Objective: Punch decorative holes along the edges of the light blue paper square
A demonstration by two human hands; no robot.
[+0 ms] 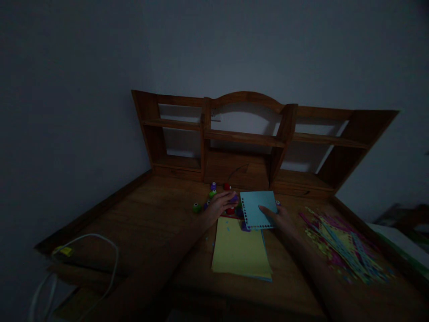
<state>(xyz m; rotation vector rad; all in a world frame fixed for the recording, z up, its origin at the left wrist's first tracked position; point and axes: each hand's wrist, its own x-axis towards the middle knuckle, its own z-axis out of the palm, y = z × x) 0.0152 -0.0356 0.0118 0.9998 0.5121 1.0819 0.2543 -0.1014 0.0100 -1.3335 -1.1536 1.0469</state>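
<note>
My right hand [280, 219] grips a light blue square sheet [258, 208], its thumb lying on top and the other fingers partly hidden at the right edge. Small holes run along the sheet's left and bottom edges. To the left, my left hand [218, 206] has its fingers stretched out towards a purple object [233, 198], whose kind I cannot make out; whether they touch is unclear. Below both hands lies a stack of yellow paper [240, 250], with blue paper showing at its edge. Another purple piece [246, 226] shows partly beneath the blue sheet.
Several small round toys with eyes, among them a green one [196, 207] and a red one [227, 186], stand behind the hands. A heap of coloured paper strips [345, 243] lies right. A wooden shelf [244, 137] backs the desk; a white cable [115, 255] loops at left.
</note>
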